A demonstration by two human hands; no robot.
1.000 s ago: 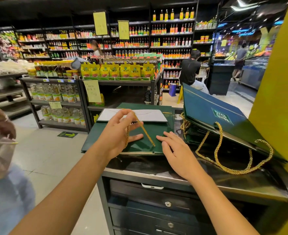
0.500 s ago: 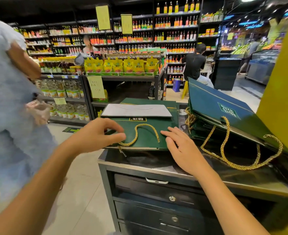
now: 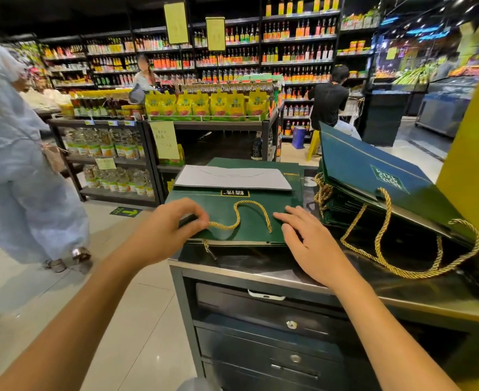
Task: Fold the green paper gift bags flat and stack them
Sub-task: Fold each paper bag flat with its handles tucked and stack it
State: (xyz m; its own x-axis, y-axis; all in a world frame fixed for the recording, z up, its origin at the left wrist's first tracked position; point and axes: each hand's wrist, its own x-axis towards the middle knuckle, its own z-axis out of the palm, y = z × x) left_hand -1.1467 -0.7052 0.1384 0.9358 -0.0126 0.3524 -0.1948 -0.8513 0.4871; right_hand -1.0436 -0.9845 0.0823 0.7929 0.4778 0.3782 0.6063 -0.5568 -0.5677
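Pinching cord (image 3: 224, 227) with left hand (image 3: 165, 230); runs toward 3 o'clock along bag (image 3: 252, 224), ending beside flat, unclenched right hand (image 3: 306, 241).

Curled fingers of the left hand (image 3: 165, 232) hide the end of the gold cord handle (image 3: 248, 202) they pinch and the near left corner of the folded green bag (image 3: 252, 222). The flat right hand (image 3: 308, 246) covers its near right corner, and a white sheet (image 3: 232, 179) covers the green surface beyond. The print on the label (image 3: 234, 193) is too small to read, the stack of bags (image 3: 373, 170) hides its lower ones under the top one, and a passer-by (image 3: 21, 165) in pale clothes is blurred and cut by the left edge.
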